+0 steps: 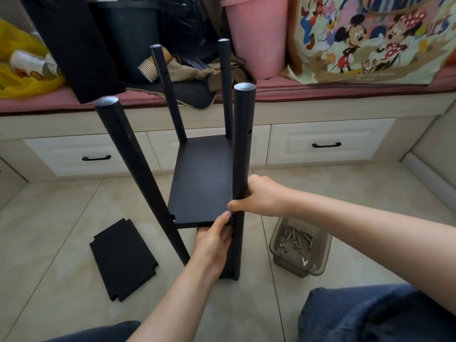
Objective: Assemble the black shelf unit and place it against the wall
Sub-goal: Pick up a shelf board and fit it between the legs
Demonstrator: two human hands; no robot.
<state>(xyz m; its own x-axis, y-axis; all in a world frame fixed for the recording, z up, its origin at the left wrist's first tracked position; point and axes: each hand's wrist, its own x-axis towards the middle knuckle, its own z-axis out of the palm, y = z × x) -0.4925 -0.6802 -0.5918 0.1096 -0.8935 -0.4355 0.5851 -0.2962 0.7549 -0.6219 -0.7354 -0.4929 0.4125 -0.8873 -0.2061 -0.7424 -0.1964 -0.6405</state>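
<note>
The black shelf unit stands on the tiled floor in front of me, with several round black posts rising from it. A black shelf board (202, 183) sits between the posts about halfway up. My right hand (259, 196) grips the near right post (243, 134) at the level of that board. My left hand (213, 243) holds the board's near right corner from below, thumb on its front edge, right beside the post. The near left post (130, 159) leans outward to the left. A second loose black board (123, 259) lies flat on the floor at the left.
A clear plastic box (301, 248) with several screws and a small wrench sits on the floor to the right. Behind the unit runs a bench with drawers (320, 144), carrying a pink bin (259, 33), a cartoon bag and a yellow bag. My knees are at the bottom edge.
</note>
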